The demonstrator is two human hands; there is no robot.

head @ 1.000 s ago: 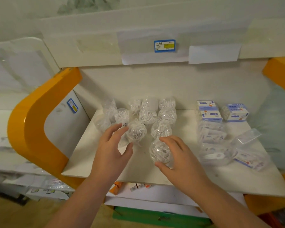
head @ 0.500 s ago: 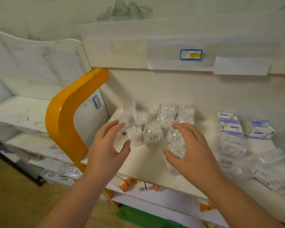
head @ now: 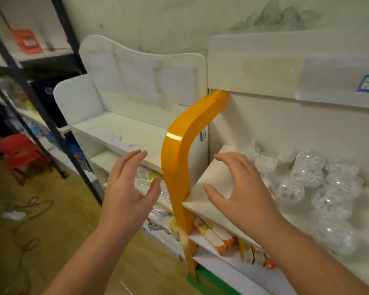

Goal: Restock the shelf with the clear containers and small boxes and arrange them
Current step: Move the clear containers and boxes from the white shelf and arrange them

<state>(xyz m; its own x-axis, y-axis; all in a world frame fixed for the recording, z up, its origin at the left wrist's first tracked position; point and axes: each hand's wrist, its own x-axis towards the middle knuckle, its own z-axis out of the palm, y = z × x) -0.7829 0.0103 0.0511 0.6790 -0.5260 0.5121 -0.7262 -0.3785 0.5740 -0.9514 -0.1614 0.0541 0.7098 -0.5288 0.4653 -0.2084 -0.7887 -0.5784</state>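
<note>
Clear round containers (head: pixel 311 179) of white sticks, clustered on white shelf (head: pixel 213 177)

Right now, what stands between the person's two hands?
In the head view, the orange shelf divider stands upright between the left hand and the right hand. Neither hand touches it, and both are open and holding nothing.
</note>
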